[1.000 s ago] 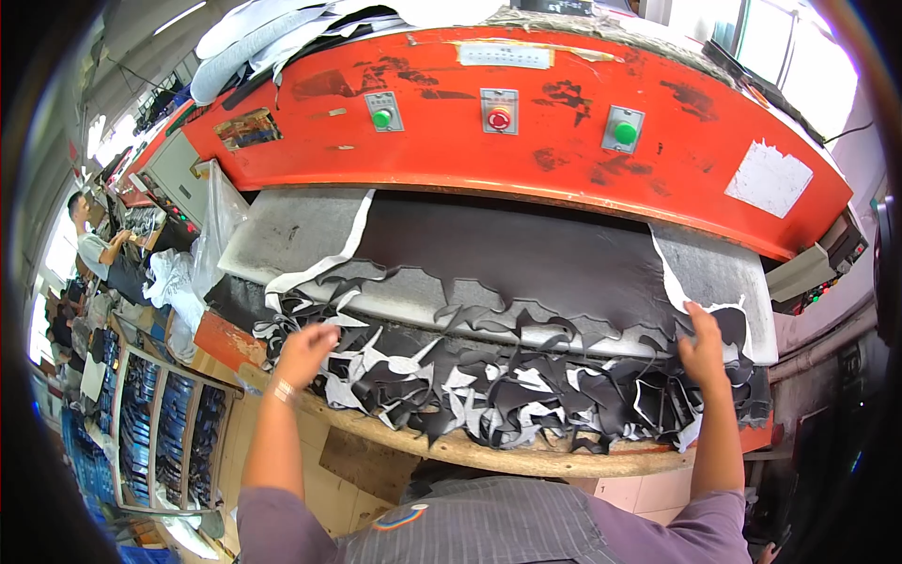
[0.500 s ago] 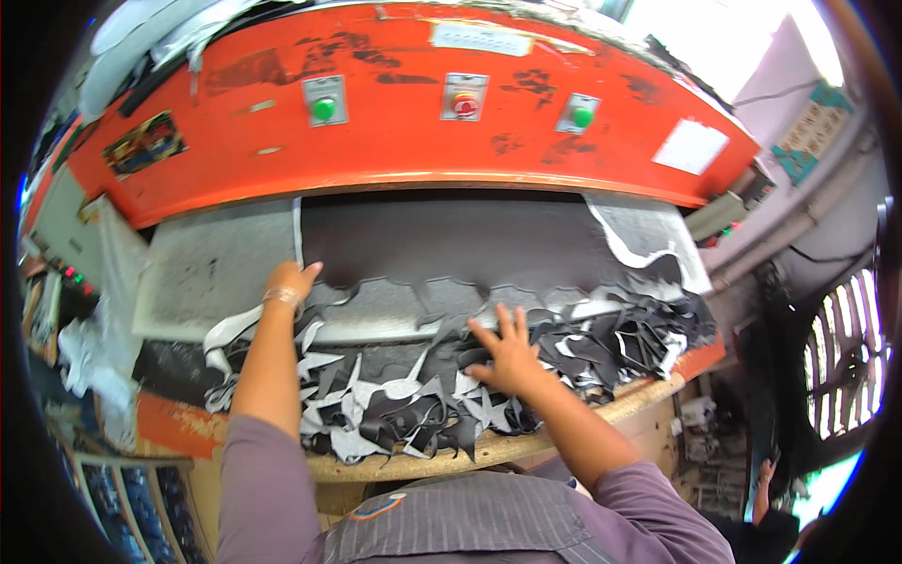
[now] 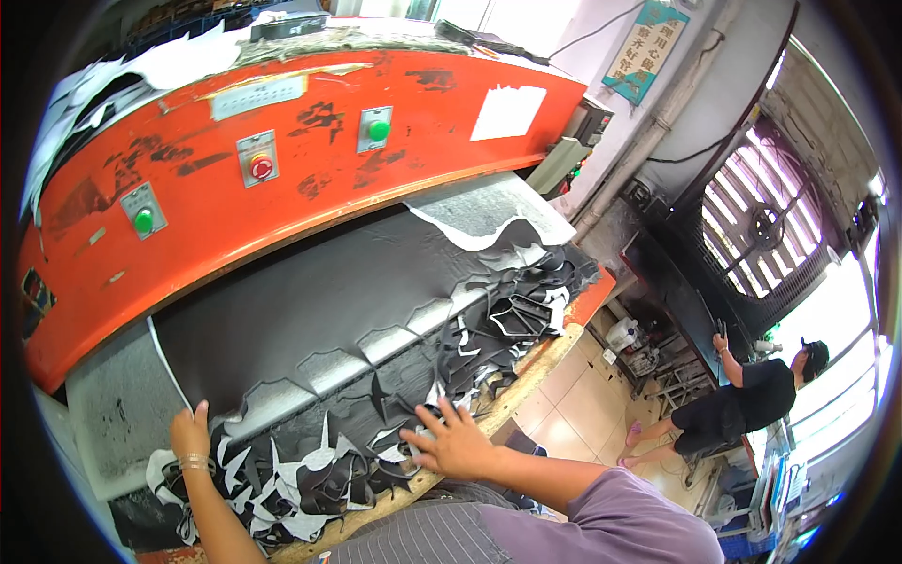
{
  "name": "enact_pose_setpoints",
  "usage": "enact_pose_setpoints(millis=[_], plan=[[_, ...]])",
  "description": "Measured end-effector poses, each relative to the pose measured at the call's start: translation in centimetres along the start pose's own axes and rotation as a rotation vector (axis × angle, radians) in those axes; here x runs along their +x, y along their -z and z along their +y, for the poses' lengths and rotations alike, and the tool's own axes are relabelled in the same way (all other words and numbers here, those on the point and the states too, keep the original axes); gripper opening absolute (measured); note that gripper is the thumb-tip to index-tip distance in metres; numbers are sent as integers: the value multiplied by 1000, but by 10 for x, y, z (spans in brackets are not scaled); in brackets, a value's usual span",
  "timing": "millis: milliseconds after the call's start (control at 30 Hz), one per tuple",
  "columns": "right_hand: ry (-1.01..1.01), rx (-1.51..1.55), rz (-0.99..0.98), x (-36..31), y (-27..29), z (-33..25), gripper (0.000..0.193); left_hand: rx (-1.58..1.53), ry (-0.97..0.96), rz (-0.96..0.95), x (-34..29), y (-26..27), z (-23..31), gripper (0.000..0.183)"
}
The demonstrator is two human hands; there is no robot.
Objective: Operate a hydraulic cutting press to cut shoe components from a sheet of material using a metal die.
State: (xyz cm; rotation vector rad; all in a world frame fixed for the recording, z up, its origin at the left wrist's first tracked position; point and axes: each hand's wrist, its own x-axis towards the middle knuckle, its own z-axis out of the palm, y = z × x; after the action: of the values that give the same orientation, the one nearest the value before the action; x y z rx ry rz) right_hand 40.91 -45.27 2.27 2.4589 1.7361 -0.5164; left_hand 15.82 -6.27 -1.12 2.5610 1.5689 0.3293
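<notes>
Work in hand, as judged: handling the dark brown-black, leather-like sheet with a scalloped near edge at its near left corner, alongside the loose offcuts; the sheet lies flat on the worn pale-grey cutting board, its far side running beneath the red-orange machine beam; black-and-white, jagged offcuts lie heaped along the near side, behind the pale wooden front rail.

Left hand: at the sheet's near left corner, thumb raised, fingers partly curled; whether it pinches the edge cannot be told. Right hand: fingers spread wide, palm down over the offcuts, nothing seen gripped; contact is unclear.

Next move, as judged: calls for a secure left-hand hold on the edge; the right fingers must close before any offcut can be lifted.
</notes>
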Motion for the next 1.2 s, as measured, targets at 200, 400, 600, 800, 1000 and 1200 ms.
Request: enact_pose_setpoints(millis=[200, 400, 600, 800, 1000, 1200], plan=[[359, 845, -343, -25, 85, 69, 58, -68, 40, 266, -29, 19, 14, 37], [-519, -34, 331, -10, 51, 211, 40, -526, -494, 94, -70, 5, 204, 24], [-396, 205, 385, -29, 24, 286, 30, -13, -756, -471, -138, -25, 310, 73], [-431, 1184, 749, -91, 40, 358, 17, -288, -524, -379, -105, -38, 285, 24], [-416, 1151, 883, -131, 52, 364, 13, -987, 46, -294, -81, -45, 279, 23], [-193, 861, 649, -80, 56, 309, 21, -15, -568, -493, -159, -26, 296, 65]])
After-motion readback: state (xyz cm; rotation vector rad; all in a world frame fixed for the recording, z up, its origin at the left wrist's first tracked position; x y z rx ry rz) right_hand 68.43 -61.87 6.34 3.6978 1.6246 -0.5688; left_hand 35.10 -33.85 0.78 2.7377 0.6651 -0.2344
